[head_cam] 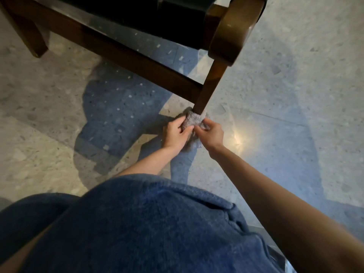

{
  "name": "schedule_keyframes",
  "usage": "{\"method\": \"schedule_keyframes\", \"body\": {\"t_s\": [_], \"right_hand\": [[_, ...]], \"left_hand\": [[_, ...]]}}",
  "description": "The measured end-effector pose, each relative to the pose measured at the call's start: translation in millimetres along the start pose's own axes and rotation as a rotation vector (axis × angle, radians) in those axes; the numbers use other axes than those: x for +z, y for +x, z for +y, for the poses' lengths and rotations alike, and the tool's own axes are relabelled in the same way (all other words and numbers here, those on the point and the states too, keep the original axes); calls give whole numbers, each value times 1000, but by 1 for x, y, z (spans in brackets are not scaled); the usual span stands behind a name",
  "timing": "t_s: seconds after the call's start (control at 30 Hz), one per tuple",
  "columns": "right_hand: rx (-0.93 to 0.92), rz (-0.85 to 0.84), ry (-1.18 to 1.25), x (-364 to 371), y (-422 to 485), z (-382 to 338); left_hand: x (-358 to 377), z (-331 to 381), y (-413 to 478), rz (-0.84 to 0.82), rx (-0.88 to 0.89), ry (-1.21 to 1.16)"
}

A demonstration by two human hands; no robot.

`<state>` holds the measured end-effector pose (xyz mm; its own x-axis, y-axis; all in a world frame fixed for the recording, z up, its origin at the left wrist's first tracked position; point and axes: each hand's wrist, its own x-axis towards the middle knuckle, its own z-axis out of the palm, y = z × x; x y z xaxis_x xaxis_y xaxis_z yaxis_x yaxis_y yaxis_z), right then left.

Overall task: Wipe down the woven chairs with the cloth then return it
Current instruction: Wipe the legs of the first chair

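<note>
Head view. Grey cloth [192, 120] bunched round the foot of the chair leg [208, 89], close to the speckled floor [275, 95]. Pinched at its left edge by left hand [175, 133], at its right edge by right hand [211, 133], fingers curled into the fabric. Wooden crossbar [137, 62] meeting the leg above.

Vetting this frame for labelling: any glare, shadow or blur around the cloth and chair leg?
Head view: a warm glare spot on the floor just right of the right hand; head view: a bluish shadow lies left of the left hand; head view: cloth and chair leg dim but readable, the near armrest soft.
</note>
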<state>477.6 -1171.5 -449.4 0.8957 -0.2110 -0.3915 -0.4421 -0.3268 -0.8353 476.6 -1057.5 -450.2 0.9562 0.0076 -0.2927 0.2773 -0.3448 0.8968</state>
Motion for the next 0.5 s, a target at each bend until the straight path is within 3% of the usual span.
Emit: {"method": "schedule_keyframes", "body": {"t_s": [0.2,0.5], "right_hand": [[149,-164,-48,1,13,1],[-155,125,30,-18,-9,-34]], "left_hand": [[-1,-3,24,-206,-145,279],[-9,46,7,80,-64,-176]]}}
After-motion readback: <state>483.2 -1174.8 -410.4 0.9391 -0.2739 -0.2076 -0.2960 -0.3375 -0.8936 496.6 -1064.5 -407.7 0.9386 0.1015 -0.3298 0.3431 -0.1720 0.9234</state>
